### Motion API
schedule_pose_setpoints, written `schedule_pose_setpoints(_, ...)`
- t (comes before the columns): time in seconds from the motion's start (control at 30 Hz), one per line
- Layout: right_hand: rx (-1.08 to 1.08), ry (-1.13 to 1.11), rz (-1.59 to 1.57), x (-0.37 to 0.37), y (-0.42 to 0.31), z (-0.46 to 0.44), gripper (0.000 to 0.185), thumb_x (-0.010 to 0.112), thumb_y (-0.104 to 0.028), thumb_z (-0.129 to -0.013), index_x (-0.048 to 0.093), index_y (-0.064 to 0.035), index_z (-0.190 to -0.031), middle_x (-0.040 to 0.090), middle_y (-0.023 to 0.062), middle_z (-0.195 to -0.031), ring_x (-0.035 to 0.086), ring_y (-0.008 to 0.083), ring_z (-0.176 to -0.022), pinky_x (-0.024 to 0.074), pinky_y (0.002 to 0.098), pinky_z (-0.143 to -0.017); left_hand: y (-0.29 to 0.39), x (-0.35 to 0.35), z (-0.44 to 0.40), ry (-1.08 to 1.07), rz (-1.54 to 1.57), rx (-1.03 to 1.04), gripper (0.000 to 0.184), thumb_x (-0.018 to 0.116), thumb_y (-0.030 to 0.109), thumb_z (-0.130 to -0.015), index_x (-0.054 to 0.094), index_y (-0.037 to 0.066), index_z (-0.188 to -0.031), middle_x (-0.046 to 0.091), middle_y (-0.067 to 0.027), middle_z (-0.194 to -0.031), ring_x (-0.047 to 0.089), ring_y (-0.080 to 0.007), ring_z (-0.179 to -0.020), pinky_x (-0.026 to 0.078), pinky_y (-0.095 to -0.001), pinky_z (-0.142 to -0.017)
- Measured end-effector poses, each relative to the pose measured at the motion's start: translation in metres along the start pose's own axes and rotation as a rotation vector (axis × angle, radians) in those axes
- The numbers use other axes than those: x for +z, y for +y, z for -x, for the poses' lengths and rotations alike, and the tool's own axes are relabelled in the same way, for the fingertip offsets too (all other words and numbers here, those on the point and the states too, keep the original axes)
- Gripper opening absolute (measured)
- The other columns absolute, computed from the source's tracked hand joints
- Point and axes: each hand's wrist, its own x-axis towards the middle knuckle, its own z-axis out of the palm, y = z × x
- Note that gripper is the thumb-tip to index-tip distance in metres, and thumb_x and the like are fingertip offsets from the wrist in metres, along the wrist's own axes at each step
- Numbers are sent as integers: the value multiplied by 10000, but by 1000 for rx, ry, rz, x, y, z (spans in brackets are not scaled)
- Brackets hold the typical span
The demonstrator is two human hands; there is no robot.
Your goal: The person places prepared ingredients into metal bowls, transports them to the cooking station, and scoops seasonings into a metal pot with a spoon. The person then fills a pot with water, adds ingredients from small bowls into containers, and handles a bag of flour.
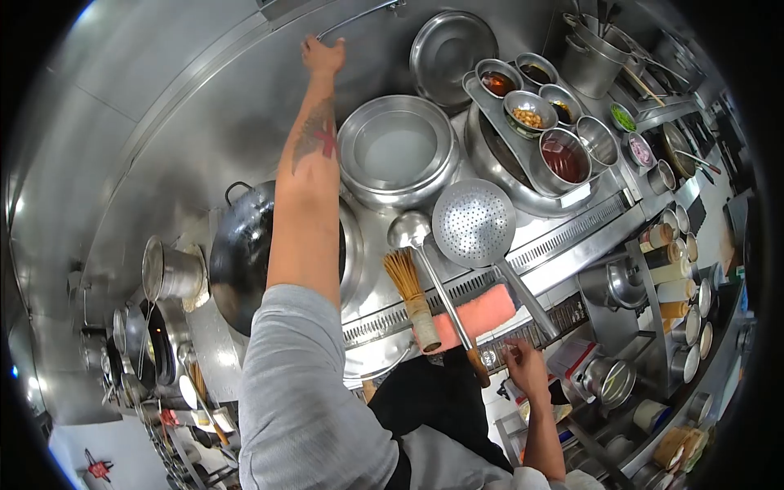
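Note:
My left hand (323,57) reaches far forward to the steel back wall, its fingers closed around the end of a thin metal faucet pipe (359,19). Beneath that outstretched arm sits a dark wok (242,253), partly covered by the forearm. My right hand (525,369) is low by the stove's front edge, fingers loosely bent and nothing visible in them. Closest to it are a folded pink towel (482,317), the wooden-ended handle of a ladle (410,230) and the handle of a perforated strainer (474,222). A bamboo wok brush (412,298) lies left of the ladle.
Behind the ladle stands a wide steel basin (398,106); a round lid (453,57) leans on the wall. Bowls of sauces, including a dark red one (564,157), crowd a metal tray. A stockpot (594,61) stands back right, a steel pot (171,271) at left, sauce bottles (676,290) at right.

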Motion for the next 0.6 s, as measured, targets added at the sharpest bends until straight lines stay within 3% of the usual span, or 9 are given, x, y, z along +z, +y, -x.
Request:
schedule_pose_setpoints(0.07, 2, 21, 52, 6, -4, 7, 264, 664, -173, -854, 656, -27, -1074, 681, 160, -741, 666, 268, -618, 506, 381, -601, -6, 4, -1, -75, 39, -18, 632, 620, 475, -839, 580, -68, -1159, 630, -240, -1126, 573, -429, -1086, 427, -485, -971)
schedule_pose_setpoints(0.13, 33, 13, 45, 12, -8, 8, 270, 666, -170, -852, 654, -22, -1077, 683, 162, -762, 664, 269, -615, 504, 378, -594, 38, -37, 6, -338, 39, -206, 579, 567, 463, -888, 606, -64, -1126, 663, -216, -1077, 622, -398, -1014, 461, -479, -915)
schedule_pose_setpoints(0.2, 14, 19, 39, 19, -11, 6, 275, 665, -167, -851, 652, -23, -1085, 683, 167, -775, 663, 269, -615, 503, 376, -588, 75, -64, 38, -436, 326, -89, 516, 508, 437, -935, 638, -39, -1085, 689, -202, -999, 660, -359, -933, 490, -440, -849)
schedule_pose_setpoints(0.27, -15, 21, 69, 22, -20, -1, 275, 656, -158, -857, 650, -23, -1096, 685, 167, -782, 669, 267, -629, 509, 373, -595, 85, -61, 85, -507, 1125, -206, 475, 479, 429, -955, 685, 2, -978, 698, -198, -887, 667, -356, -868, 503, -414, -787)
schedule_pose_setpoints(0.33, -6, 40, 1, 22, -41, -8, 268, 644, -135, -864, 648, -21, -1107, 688, 162, -784, 675, 261, -640, 518, 366, -608, 47, -27, 138, -635, 776, -372, 443, 497, 406, -937, 706, 17, -899, 699, -194, -859, 666, -372, -841, 513, -431, -754)
schedule_pose_setpoints(0.37, 0, 32, 2, 20, -51, -12, 267, 646, -121, -867, 648, -19, -1114, 693, 160, -792, 680, 254, -648, 523, 354, -613, 17, 9, 177, -631, 224, -19, 377, 539, 358, -895, 723, 29, -870, 699, -202, -858, 671, -376, -839, 523, -455, -767)
schedule_pose_setpoints(0.43, -14, 53, 0, 20, -68, -17, 272, 652, -120, -865, 647, -20, -1117, 694, 161, -794, 678, 247, -644, 524, 349, -612, -17, 42, 238, -1213, -257, 141, 269, 594, 263, -837, 725, 54, -944, 685, -228, -994, 659, -370, -976, 519, -442, -861)
schedule_pose_setpoints(0.47, -33, 58, -15, 22, -73, -19, 277, 658, -120, -863, 646, -21, -1121, 694, 161, -797, 676, 239, -640, 525, 345, -610, -11, 20, 252, -1252, -268, -50, 268, 608, 200, -823, 711, 57, -1026, 663, -219, -1106, 638, -362, -1058, 518, -431, -892)
schedule_pose_setpoints(0.6, -80, -21, -95, 37, -94, -39, 246, 664, -129, -866, 662, -18, -1085, 700, 143, -798, 668, 211, -636, 527, 317, -619, -34, 39, 293, -1303, -295, -44, 290, 593, 179, -834, 703, 81, -1084, 646, -192, -1176, 634, -331, -1089, 520, -411, -907)
